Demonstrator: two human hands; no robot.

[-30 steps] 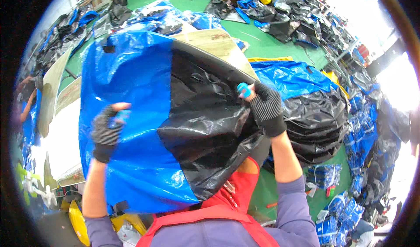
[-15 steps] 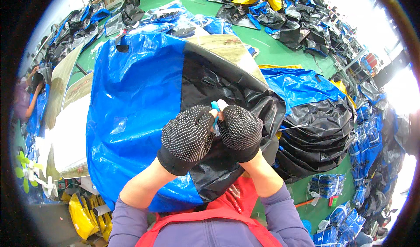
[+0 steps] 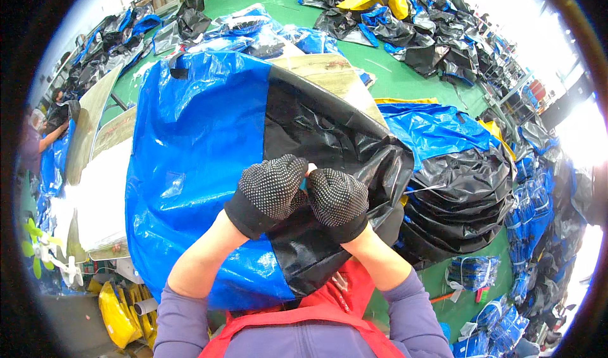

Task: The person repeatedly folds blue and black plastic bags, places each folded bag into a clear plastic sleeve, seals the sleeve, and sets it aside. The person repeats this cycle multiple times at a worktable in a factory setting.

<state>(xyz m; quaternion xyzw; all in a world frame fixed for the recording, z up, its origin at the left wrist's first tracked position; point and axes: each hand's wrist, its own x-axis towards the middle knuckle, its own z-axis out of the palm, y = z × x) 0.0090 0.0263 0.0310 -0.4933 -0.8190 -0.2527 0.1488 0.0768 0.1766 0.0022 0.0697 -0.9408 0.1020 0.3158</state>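
Across the middle lies a large glossy sheet-like bag with a blue panel (image 3: 196, 117) on its left and a black panel (image 3: 310, 117) on its right. Over the black panel my two hands meet, both in black gloves with white dots. My left hand (image 3: 271, 190) is closed, its fingers curled against the other hand. My right hand (image 3: 339, 196) is closed too, in a pinch, with a bare or pale fingertip showing between them. Whatever they grip is almost wholly hidden; only a trace of light blue shows between the hands.
At right sits a stack of folded black and blue bags (image 3: 459, 180). Wooden boards (image 3: 323, 73) lie under the bag. Yellow pieces (image 3: 117, 313) are at lower left, near a small green-bladed fan (image 3: 41, 247). Bag heaps (image 3: 405, 35) cover the far floor. Another person (image 3: 35, 142) works at far left.
Both hands have shifted slightly left and lower. The light-blue thing seen between my fingertips is now mostly covered. The person at far left has moved a little.
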